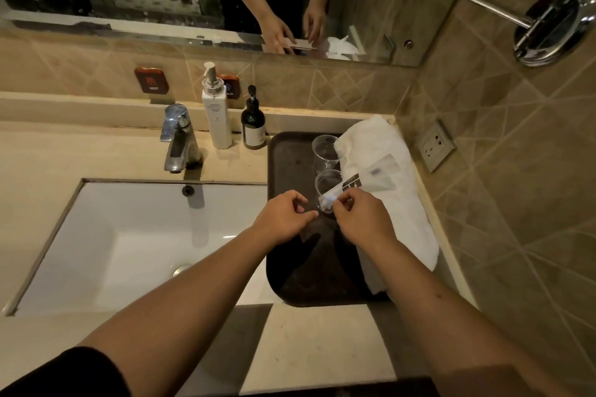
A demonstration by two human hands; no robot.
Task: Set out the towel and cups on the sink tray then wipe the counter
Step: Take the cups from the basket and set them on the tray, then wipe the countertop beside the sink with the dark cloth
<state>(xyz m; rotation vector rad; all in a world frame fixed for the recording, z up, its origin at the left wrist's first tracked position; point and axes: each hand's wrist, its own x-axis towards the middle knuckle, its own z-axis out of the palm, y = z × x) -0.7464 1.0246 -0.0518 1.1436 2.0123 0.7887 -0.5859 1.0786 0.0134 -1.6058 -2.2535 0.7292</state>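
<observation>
A dark tray (290, 171) lies on the counter to the right of the sink. A folded white towel (387, 151) rests along its right side. Two clear plastic cups stand on the tray, the far cup (324, 151) upright, the near cup (327, 184) just past my fingers. A clear wrapped packet (364, 180) with a dark label leans from the near cup onto the towel. My right hand (361, 219) pinches the packet's lower end. My left hand (283, 216) hovers beside it, fingers curled near the near cup's rim; whether it touches the cup I cannot tell.
A white sink (145, 235) with a chrome faucet (177, 138) is to the left. A white pump bottle (216, 113) and a dark pump bottle (253, 122) stand behind the tray. A wall socket (437, 145) and a chrome mirror arm (548, 26) are on the right wall.
</observation>
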